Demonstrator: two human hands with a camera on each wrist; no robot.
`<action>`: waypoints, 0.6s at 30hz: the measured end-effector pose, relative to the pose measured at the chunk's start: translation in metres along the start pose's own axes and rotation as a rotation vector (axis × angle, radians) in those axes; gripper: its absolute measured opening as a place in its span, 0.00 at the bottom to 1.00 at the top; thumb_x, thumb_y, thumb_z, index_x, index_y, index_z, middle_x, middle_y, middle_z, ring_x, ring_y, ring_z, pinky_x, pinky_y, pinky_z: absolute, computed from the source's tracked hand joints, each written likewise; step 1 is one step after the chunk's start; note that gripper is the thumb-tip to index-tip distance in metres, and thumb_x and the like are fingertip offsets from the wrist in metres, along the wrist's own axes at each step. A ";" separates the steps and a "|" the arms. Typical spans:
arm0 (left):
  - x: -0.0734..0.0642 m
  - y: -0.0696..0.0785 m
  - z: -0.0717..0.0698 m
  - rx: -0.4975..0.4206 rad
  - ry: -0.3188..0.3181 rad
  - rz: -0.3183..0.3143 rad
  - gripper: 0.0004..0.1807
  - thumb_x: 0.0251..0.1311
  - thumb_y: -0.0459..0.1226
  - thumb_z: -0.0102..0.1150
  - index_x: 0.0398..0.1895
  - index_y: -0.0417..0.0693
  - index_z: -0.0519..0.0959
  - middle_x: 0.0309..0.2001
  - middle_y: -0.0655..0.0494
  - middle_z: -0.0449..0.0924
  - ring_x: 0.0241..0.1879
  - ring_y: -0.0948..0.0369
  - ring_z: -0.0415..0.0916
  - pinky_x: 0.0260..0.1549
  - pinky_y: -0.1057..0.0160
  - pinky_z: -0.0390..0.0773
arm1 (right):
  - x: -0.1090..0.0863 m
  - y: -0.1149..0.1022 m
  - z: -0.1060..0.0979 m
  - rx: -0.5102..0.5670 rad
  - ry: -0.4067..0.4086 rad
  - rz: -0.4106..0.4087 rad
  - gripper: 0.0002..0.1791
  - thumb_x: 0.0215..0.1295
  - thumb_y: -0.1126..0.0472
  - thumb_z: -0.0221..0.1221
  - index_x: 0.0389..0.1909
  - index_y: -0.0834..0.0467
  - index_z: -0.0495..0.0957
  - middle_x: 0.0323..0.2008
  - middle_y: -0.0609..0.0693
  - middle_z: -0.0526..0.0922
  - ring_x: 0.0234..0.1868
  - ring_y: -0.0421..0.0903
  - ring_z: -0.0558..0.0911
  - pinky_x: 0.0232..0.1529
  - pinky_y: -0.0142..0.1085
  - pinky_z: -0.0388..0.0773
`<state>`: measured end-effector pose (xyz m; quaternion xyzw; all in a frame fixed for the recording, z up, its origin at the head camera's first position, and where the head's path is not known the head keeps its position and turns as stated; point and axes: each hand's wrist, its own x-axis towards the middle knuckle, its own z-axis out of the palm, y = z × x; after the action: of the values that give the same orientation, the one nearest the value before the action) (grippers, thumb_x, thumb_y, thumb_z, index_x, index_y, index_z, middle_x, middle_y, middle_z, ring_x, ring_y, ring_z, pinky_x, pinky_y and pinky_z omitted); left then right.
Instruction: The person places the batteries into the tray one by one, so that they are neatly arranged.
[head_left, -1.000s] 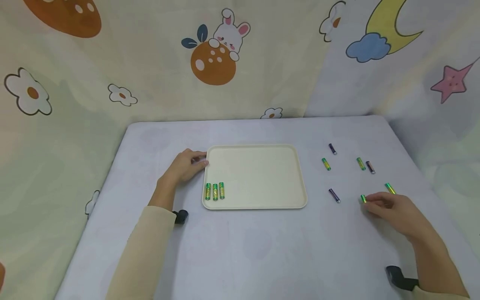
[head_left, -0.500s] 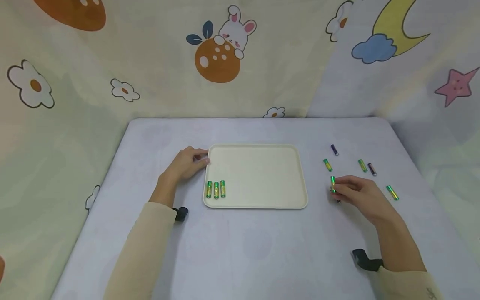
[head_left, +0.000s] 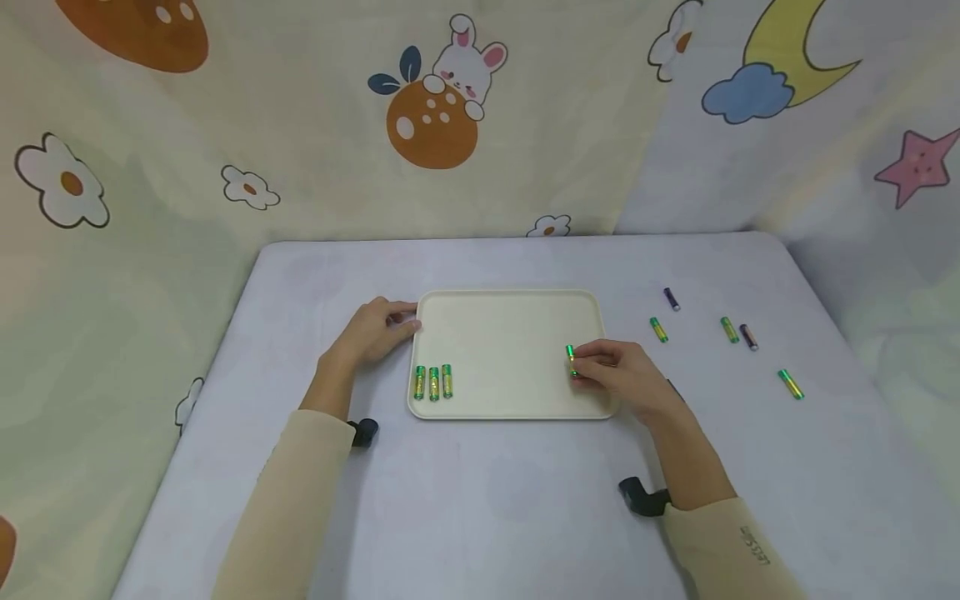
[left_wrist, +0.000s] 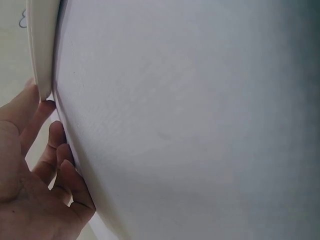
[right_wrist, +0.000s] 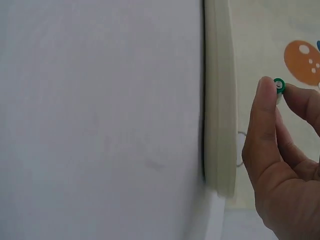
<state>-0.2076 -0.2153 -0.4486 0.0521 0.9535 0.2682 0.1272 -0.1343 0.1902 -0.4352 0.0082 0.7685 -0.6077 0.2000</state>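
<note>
Green battery (head_left: pixel 571 362) is pinched between thumb and fingers of the right hand (head_left: pixel 626 375), right of centre in the head view and raised over the right side of the cream tray (head_left: pixel 510 333). Right wrist cam has its end poking out by the fingertips, apart from the tray's rim. Left hand (head_left: pixel 371 333) has the tray's left edge nipped between thumb and finger, pretty clear from the left wrist cam. Three standing-in-line green batteries (head_left: pixel 433 384) lie side by side in the tray's lower left corner. Over at the right of the frame, scattered on the white cloth (head_left: pixel 487 500), you've got three loose green batteries (head_left: pixel 729 330) and two dark batteries (head_left: pixel 748 337).
</note>
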 end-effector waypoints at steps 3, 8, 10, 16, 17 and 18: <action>0.001 0.000 -0.001 0.000 0.003 0.005 0.28 0.73 0.53 0.56 0.72 0.57 0.74 0.55 0.46 0.75 0.56 0.48 0.70 0.58 0.45 0.72 | 0.010 -0.005 0.020 0.007 -0.025 -0.002 0.19 0.70 0.62 0.65 0.55 0.71 0.78 0.47 0.63 0.86 0.42 0.46 0.88 0.49 0.37 0.85; 0.003 0.002 -0.004 0.002 0.000 0.007 0.28 0.73 0.53 0.56 0.72 0.57 0.74 0.55 0.46 0.75 0.56 0.48 0.70 0.58 0.46 0.72 | 0.024 -0.012 0.051 -0.017 -0.069 -0.015 0.16 0.69 0.62 0.65 0.52 0.68 0.81 0.42 0.59 0.88 0.39 0.47 0.89 0.48 0.34 0.84; 0.002 0.002 -0.004 -0.001 0.004 0.009 0.28 0.73 0.53 0.56 0.72 0.57 0.74 0.55 0.46 0.75 0.56 0.48 0.70 0.57 0.45 0.72 | 0.027 -0.016 0.063 -0.037 -0.082 -0.013 0.15 0.69 0.61 0.65 0.50 0.66 0.82 0.41 0.57 0.89 0.38 0.46 0.89 0.49 0.33 0.83; -0.001 0.004 -0.002 -0.006 0.001 0.013 0.28 0.73 0.52 0.56 0.72 0.55 0.74 0.55 0.45 0.75 0.55 0.48 0.71 0.57 0.46 0.72 | 0.035 -0.024 0.100 -0.092 -0.092 0.017 0.10 0.68 0.61 0.66 0.46 0.62 0.84 0.35 0.53 0.89 0.34 0.44 0.89 0.47 0.33 0.83; -0.002 0.004 -0.001 -0.004 0.002 0.010 0.28 0.73 0.52 0.57 0.72 0.55 0.74 0.55 0.45 0.75 0.55 0.48 0.71 0.57 0.46 0.73 | 0.036 -0.025 0.106 -0.103 -0.096 0.021 0.10 0.67 0.61 0.66 0.45 0.61 0.84 0.34 0.52 0.89 0.34 0.44 0.88 0.46 0.33 0.83; -0.003 0.004 -0.001 -0.003 0.004 0.007 0.28 0.73 0.52 0.57 0.72 0.55 0.75 0.55 0.45 0.75 0.55 0.48 0.71 0.57 0.46 0.73 | 0.037 -0.027 0.111 -0.111 -0.101 0.026 0.10 0.67 0.61 0.66 0.45 0.61 0.84 0.34 0.51 0.89 0.33 0.43 0.88 0.44 0.33 0.84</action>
<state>-0.2049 -0.2128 -0.4450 0.0547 0.9531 0.2703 0.1246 -0.1423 0.0702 -0.4423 -0.0235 0.7897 -0.5613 0.2467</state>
